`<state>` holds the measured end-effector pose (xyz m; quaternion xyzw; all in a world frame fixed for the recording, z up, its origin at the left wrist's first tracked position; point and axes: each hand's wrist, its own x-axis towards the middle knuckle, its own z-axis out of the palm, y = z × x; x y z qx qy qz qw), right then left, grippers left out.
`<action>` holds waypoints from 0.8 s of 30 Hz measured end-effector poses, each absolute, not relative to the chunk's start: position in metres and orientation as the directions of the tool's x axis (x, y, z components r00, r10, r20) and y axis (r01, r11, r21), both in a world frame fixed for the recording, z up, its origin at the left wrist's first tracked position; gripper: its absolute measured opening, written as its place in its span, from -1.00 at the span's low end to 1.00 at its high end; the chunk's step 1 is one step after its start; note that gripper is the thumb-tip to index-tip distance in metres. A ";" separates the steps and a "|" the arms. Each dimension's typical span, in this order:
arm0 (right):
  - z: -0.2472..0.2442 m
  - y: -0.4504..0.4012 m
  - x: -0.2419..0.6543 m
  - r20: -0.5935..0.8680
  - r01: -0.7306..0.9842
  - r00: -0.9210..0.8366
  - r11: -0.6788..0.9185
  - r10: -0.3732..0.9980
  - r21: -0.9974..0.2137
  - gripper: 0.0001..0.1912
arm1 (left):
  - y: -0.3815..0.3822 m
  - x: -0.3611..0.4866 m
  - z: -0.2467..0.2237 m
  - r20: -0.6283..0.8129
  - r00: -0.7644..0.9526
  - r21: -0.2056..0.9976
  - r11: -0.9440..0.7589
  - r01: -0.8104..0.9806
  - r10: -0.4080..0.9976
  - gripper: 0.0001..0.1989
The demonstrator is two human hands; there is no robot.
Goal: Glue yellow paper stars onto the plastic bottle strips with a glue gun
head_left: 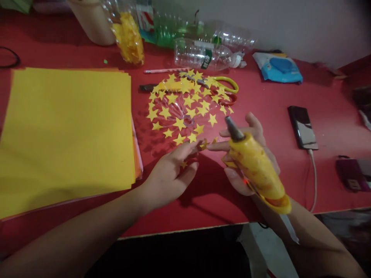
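Note:
A clear plastic piece (188, 121), dome-like and dotted with several small yellow stars (179, 123), is in front of me above the red table. My left hand (171, 173) is at its near edge, fingers pressed together around the rim, with a star showing below the palm. My right hand (246, 154) is wrapped round a yellow hot glue gun (259, 170), its metal nozzle pointing away and a glue stick poking out of the back. The right index finger reaches to a star by the left fingertips; whether it touches is unclear.
Yellow sheets (66, 131) are stacked at left. Behind the stars lie scissors (228, 85), a cutter (147, 88) and a pencil (165, 70). Plastic bottles (199, 54) line the wall. A wipes pack (279, 69) and a cabled phone (303, 127) are at right.

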<state>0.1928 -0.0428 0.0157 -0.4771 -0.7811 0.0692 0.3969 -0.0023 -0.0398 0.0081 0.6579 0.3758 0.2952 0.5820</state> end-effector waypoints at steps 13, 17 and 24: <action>0.018 -0.043 0.199 0.508 0.724 -0.364 0.581 0.781 -0.373 -0.80 | -0.040 -0.003 0.010 -0.010 0.507 0.985 -0.079 0.154 0.862 -0.59; 0.018 -0.043 0.198 0.513 0.724 -0.368 0.585 0.775 -0.365 -0.81 | -0.039 -0.002 0.011 -0.005 0.516 0.989 -0.071 0.127 0.856 -0.58; 0.016 -0.041 0.193 0.667 0.658 -0.375 0.691 0.644 -0.297 -0.75 | -0.039 0.000 0.014 -0.027 0.510 0.992 -0.041 0.121 0.860 -0.60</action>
